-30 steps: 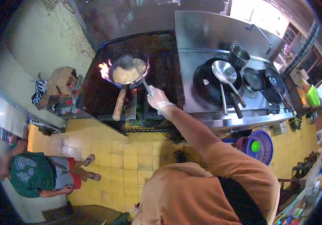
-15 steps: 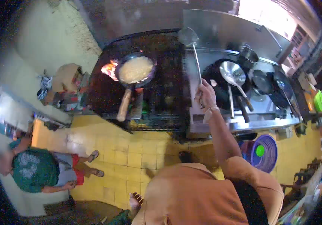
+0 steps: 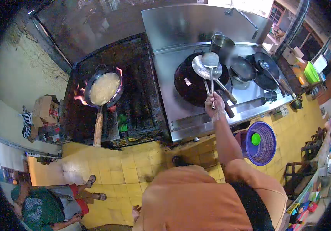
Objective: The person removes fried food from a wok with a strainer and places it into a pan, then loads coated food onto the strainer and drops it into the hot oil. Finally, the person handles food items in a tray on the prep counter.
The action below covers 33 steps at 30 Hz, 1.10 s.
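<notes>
My right hand (image 3: 214, 104) is closed round the handle of a metal wok spatula (image 3: 211, 61). The spatula's blade overlaps a large perforated skimmer (image 3: 198, 70), which lies over a black wok (image 3: 184, 82) on the steel counter. Low beside my shirt, my left hand (image 3: 136, 212) hangs partly hidden, its fingers loosely apart with nothing in them. Away to the left, a wok (image 3: 92, 82) with a wooden handle stands over flames. It holds pale, bubbling food (image 3: 104, 89).
A deep pot (image 3: 222, 44), a pan (image 3: 243, 68) and a ladle (image 3: 264, 65) stand on the steel counter (image 3: 181, 125). A purple basket (image 3: 270, 151) with a green item is on the yellow floor. A person in a green shirt (image 3: 42, 208) is at lower left.
My right hand has brought the spatula down from near the back panel to over the skimmer. The view has turned right, and my left hand shows less beside my shirt.
</notes>
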Available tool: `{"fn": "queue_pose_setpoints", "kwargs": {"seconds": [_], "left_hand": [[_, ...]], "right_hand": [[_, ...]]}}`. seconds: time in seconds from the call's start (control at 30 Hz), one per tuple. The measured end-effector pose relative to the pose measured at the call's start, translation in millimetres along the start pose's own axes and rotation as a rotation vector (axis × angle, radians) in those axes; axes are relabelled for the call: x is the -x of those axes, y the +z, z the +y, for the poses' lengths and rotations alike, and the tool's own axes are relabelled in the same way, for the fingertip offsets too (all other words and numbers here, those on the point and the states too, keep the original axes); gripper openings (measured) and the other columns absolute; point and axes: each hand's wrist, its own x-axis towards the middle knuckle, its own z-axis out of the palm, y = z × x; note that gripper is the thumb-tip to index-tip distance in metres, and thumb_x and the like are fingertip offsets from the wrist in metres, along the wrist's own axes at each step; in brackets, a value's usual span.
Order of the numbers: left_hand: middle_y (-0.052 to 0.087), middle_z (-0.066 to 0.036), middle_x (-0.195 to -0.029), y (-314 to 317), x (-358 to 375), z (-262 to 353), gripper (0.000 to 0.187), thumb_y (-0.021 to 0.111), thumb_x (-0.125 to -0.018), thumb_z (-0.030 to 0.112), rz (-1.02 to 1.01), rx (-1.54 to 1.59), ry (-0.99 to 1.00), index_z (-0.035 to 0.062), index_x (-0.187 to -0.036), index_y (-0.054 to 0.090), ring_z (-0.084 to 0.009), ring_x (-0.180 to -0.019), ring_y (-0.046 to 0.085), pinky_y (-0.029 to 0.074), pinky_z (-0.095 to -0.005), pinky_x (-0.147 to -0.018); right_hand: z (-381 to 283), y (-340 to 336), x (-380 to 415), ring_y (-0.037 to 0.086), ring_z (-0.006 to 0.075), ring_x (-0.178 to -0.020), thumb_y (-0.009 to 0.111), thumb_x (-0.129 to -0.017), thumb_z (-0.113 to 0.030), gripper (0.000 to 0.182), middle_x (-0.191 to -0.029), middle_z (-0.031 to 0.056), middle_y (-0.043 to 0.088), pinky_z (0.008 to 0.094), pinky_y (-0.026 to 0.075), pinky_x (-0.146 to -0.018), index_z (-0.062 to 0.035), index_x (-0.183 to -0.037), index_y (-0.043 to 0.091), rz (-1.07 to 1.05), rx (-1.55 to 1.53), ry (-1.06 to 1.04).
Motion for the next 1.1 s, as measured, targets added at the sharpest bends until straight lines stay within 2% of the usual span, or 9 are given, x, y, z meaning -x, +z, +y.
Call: {"fn": "queue_pose_setpoints", "kwargs": {"seconds": [0.23,0.3,0.4,0.5,0.67,0.77,0.87,1.0,1.1], "left_hand": [[0.055,-0.008,-0.094,149.3,58.7,95.8,0.056,0.036,-0.087,0.058,0.184,-0.245,0.245,0.0103,-0.114,0.048,-0.0214,-0.080,0.051,0.042,-0.0416,-0.072],[0.056,-0.007,-0.089,151.9,46.5,93.7,0.055,0.036,-0.088,0.058,0.156,-0.191,0.250,0.0099,-0.113,0.049,-0.0197,-0.075,0.051,0.042,-0.0406,-0.070],[0.052,-0.014,-0.104,159.6,45.0,85.3,0.060,0.034,-0.088,0.057,0.092,-0.320,0.225,0.0070,-0.121,0.046,-0.0266,-0.089,0.051,0.043,-0.0427,-0.076],[0.046,-0.019,-0.120,151.9,39.3,66.4,0.066,0.030,-0.088,0.059,0.073,-0.272,0.109,0.0060,-0.128,0.038,-0.0336,-0.104,0.045,0.038,-0.0449,-0.087],[0.039,-0.022,-0.132,60.2,-21.8,15.7,0.071,0.027,-0.088,0.060,-0.125,-0.135,0.025,0.0055,-0.133,0.032,-0.0379,-0.119,0.038,0.031,-0.0489,-0.096],[0.042,-0.020,-0.129,78.6,13.6,24.4,0.069,0.028,-0.088,0.060,0.116,-0.142,-0.088,0.0076,-0.132,0.035,-0.0367,-0.116,0.040,0.032,-0.0495,-0.095],[0.044,-0.018,-0.129,132.9,64.0,44.8,0.068,0.029,-0.087,0.061,0.204,-0.362,0.081,0.0098,-0.131,0.037,-0.0342,-0.112,0.044,0.034,-0.0489,-0.092],[0.049,-0.015,-0.121,151.3,84.6,44.7,0.068,0.031,-0.086,0.063,0.231,-0.356,0.167,0.0098,-0.127,0.042,-0.0280,-0.100,0.049,0.038,-0.0420,-0.079],[0.050,-0.014,-0.118,111.5,56.0,19.9,0.068,0.032,-0.085,0.063,0.208,-0.130,-0.027,0.0098,-0.127,0.042,-0.0275,-0.099,0.048,0.039,-0.0420,-0.075]], "right_hand": [[-9.2,14.9,30.9,0.045,0.0078,-0.044,0.045,-0.091,-0.026,0.015,-0.061,-0.0018,0.047,0.0218,0.039,-0.037,-0.0120,-0.088,0.047,0.122,0.124,-0.054],[-6.6,25.8,52.4,0.045,0.0070,-0.044,0.042,-0.093,-0.025,0.015,-0.060,-0.0025,0.047,0.0207,0.038,-0.036,-0.0119,-0.086,0.046,0.086,0.363,-0.149],[-16.3,17.4,63.1,0.045,0.0067,-0.044,0.038,-0.094,-0.023,0.018,-0.062,-0.0013,0.047,0.0208,0.039,-0.035,-0.0078,-0.094,0.048,-0.130,0.291,0.113],[-5.2,13.7,56.6,0.044,0.0068,-0.045,0.034,-0.094,-0.020,0.036,-0.066,0.0015,0.046,0.0210,0.043,-0.038,0.0024,-0.122,0.039,-0.091,-0.020,0.253],[-15.2,-7.2,16.1,0.045,0.0071,-0.045,0.029,-0.091,-0.013,0.047,-0.070,0.0042,0.045,0.0218,0.042,-0.039,0.0080,-0.132,0.023,-0.267,-0.063,0.256],[-34.6,-1.5,2.7,0.049,0.0094,-0.049,0.028,-0.090,-0.011,0.049,-0.073,0.0067,0.045,0.0238,0.044,-0.040,0.0087,-0.134,0.018,-0.392,-0.128,0.359],[-59.3,-3.1,0.0,0.047,0.0108,-0.047,0.028,-0.091,-0.014,0.051,-0.069,0.0076,0.043,0.0249,0.042,-0.039,0.0053,-0.137,0.015,-0.337,-0.051,0.393],[-94.9,14.2,13.0,0.043,0.0095,-0.039,0.031,-0.094,-0.022,0.045,-0.064,0.0065,0.047,0.0218,0.036,-0.028,0.0046,-0.130,0.030,-0.098,0.223,0.431],[-138.9,14.7,4.1,0.045,0.0097,-0.039,0.033,-0.093,-0.020,0.040,-0.068,0.0083,0.053,0.0217,0.037,-0.028,0.0046,-0.124,0.036,0.112,0.649,0.397]]}}
